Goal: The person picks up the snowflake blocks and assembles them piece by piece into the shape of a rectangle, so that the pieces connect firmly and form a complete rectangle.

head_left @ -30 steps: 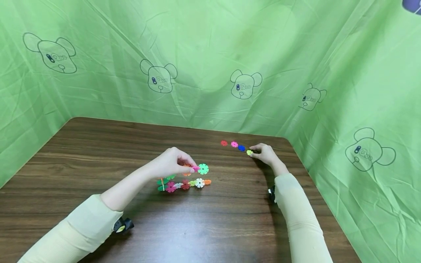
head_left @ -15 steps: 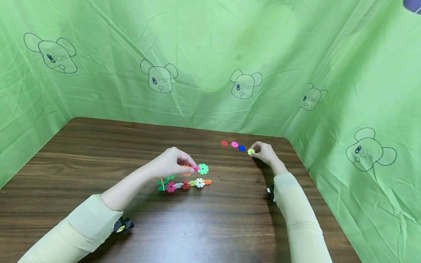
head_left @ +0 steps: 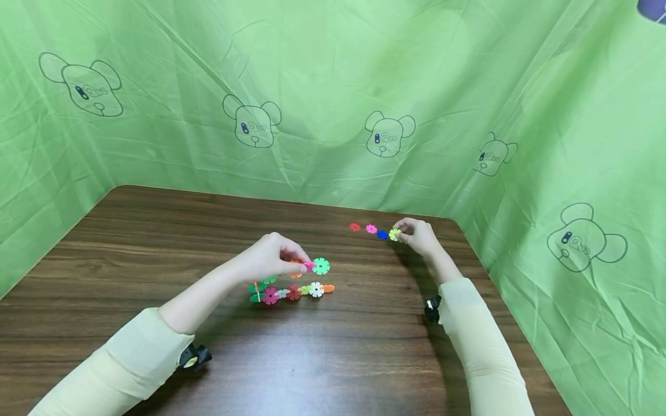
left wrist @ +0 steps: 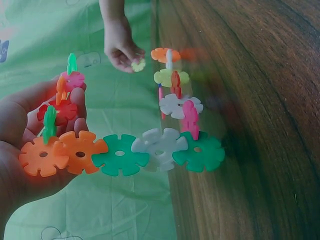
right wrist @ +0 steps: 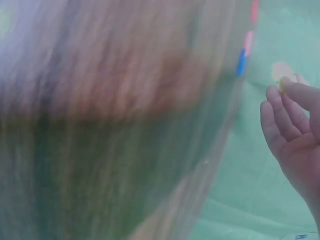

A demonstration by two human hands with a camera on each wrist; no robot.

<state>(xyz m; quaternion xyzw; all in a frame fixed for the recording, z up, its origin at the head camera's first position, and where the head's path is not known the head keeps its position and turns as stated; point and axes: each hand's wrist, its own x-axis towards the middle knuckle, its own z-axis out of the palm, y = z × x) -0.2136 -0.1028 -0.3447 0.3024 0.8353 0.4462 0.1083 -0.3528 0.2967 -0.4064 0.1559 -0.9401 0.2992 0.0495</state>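
My left hand (head_left: pixel 273 257) pinches a pink piece (head_left: pixel 309 267) in a chain of interlocked plastic snowflake discs, whose end is a green disc (head_left: pixel 321 266). The chain bends round into a U; its near side, with a white disc (head_left: pixel 315 289) and an orange end disc (head_left: pixel 328 288), runs along the table. In the left wrist view, orange, green and white discs (left wrist: pixel 159 149) form the joining side. Farther right, my right hand (head_left: pixel 418 237) holds a yellow snowflake disc (head_left: pixel 395 234) between thumb and fingers. That disc looks pale and blurred in the right wrist view.
Loose on the table (head_left: pixel 364 346) lie a red disc (head_left: pixel 355 227), a pink disc (head_left: pixel 371 229) and a blue disc (head_left: pixel 382 235), just left of my right hand. A green cloth (head_left: pixel 322 167) with bear outlines hangs behind the table and along its sides.
My right hand has picked the yellow disc up off the table and raised it slightly. My left hand and the chain have stayed in place.
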